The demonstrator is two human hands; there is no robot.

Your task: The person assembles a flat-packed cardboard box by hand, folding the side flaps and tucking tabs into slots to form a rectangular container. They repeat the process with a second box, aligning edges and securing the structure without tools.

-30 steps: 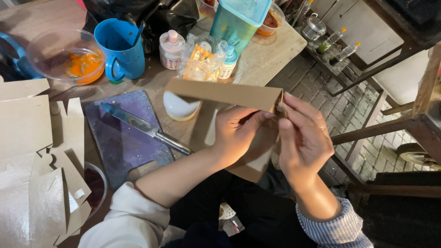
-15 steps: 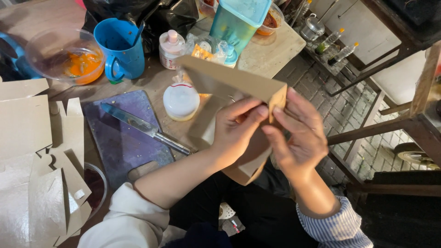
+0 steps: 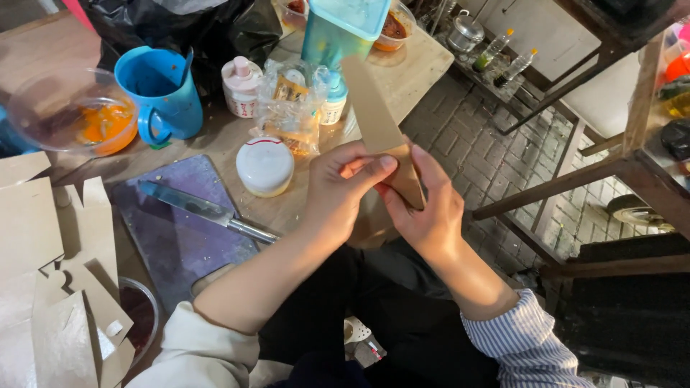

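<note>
Both our hands gripped one flat brown cardboard piece (image 3: 379, 129). Our left hand (image 3: 345, 188) was closed on its lower end, thumb pressed across the front face; our right hand (image 3: 425, 210) was closed around the same end from the other side, fingers wrapped behind it. The hands were touching each other over the card, held above our lap just off the counter (image 3: 410, 72) edge.

Change vs a second ago: the card lay nearly level across the hands, then tipped up half a second ago, and now it stood steeply, long end pointing away from us toward the teal container (image 3: 343, 29). Grip points barely shifted, so we judged this as a re-orienting or folding move on the card, not a release.

Left of our hands: a white round lidded tub (image 3: 264, 165) on the counter, now uncovered by the raised card; further left a knife (image 3: 205, 210) lying on a purple cutting board (image 3: 180, 244). Beyond the hands: a clear plastic bag of small packets (image 3: 291, 108), a small white bottle (image 3: 241, 86), a blue mug (image 3: 162, 93), and a clear bowl with orange contents (image 3: 79, 118). Far left and nearer us: more flat cardboard blanks (image 3: 50, 273), stacked, none touched. Right of our hands: brick floor (image 3: 496, 172) and dark metal frame legs (image 3: 560, 183).
</note>
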